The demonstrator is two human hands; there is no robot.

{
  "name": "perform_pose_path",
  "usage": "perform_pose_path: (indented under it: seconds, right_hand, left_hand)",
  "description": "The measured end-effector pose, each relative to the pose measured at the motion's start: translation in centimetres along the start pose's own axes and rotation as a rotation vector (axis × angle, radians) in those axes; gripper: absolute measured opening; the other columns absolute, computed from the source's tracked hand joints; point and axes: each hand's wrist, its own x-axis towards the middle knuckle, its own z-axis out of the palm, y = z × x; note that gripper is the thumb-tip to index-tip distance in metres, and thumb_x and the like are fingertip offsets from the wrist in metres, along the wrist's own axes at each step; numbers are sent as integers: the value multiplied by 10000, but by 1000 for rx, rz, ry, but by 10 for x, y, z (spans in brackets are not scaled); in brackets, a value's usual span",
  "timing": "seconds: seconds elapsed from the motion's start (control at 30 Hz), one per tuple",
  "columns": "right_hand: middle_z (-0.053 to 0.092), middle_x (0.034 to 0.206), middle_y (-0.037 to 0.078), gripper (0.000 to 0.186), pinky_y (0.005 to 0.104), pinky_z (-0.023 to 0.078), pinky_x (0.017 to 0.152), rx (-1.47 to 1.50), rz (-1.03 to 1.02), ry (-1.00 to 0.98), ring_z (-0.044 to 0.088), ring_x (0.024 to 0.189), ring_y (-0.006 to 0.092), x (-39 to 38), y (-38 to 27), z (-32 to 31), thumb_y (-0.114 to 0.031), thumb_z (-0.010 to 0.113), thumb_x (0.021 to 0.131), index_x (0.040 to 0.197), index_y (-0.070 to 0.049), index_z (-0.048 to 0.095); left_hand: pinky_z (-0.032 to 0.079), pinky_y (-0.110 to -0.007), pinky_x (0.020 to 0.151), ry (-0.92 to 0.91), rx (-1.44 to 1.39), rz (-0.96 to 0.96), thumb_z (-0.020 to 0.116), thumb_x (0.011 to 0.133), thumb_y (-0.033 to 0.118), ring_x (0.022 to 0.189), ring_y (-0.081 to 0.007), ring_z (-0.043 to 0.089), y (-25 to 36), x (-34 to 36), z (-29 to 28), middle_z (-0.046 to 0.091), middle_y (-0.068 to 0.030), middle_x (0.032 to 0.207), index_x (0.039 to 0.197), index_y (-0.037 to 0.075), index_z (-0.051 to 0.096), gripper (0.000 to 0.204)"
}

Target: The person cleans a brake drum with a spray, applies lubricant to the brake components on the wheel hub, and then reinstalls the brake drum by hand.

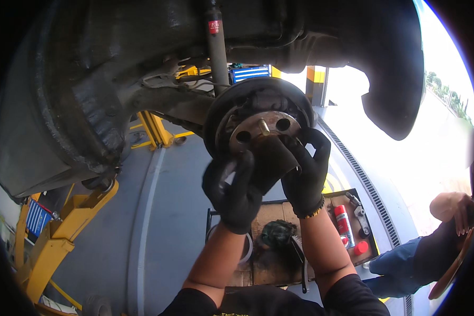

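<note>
Both my hands wear black gloves and are raised to a brake backing plate [224, 105] with a steel hub flange [276, 118] and a projecting brass-coloured tip at its centre. My left hand [230, 192] curls at the lower left of a dark cylindrical part [268, 163], fingers near the flange. My right hand [306, 174] grips that part from the right, fingers bent at the flange's lower edge. A grey shock absorber [216, 58] stands above the plate.
Dark wheel-well bodywork [79, 79] hangs overhead, with yellow lift arms [81, 216] at left. Below me a cart [279, 210] carries a red spray can [342, 224], rags [276, 234] and tools. Another person [429, 263] is at lower right. A drain grate [353, 163] crosses the floor.
</note>
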Motion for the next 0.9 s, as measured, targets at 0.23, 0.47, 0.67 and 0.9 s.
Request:
perform_pose_path:
  seconds: [0.23, 0.47, 0.67, 0.9]
  right_hand:
    - [554, 1245, 151, 557, 430, 484, 958, 107, -62, 50, 515, 1199, 339, -3, 26, 11, -215, 860, 671, 1204, -87, 756]
    - [645, 1101, 146, 364, 487, 479, 993, 111, -184, 216, 598, 1104, 367, 11, 34, 31, -182, 797, 730, 1076, -76, 758]
    - [577, 1204, 142, 332, 408, 473, 971, 194, -271, 165, 593, 1171, 356, 13, 36, 28, -183, 843, 790, 1069, -36, 739]
    - [710, 1103, 174, 312, 393, 522, 902, 243, -185, 106, 687, 1031, 322, 22, 33, 24, -217, 795, 821, 1069, -32, 759]
  left_hand:
    - [496, -421, 953, -319, 17, 44, 784, 852, 159, 1106, -293, 593, -8, 45, -8, 608, -105, 1136, 1239, 86, 747, 395]
    - [469, -447, 933, -279, 78, 82, 745, 852, 139, 1027, -303, 563, -10, 40, -6, 588, -78, 1023, 1264, 102, 737, 414]
    - [462, -456, 902, -464, 70, 186, 737, 845, 102, 1006, -309, 545, -28, 60, -17, 572, -85, 999, 1264, 92, 733, 419]
    - [458, -463, 904, -503, 62, 170, 762, 832, 145, 992, -319, 540, -14, 69, -19, 575, -91, 996, 1279, 77, 719, 454]
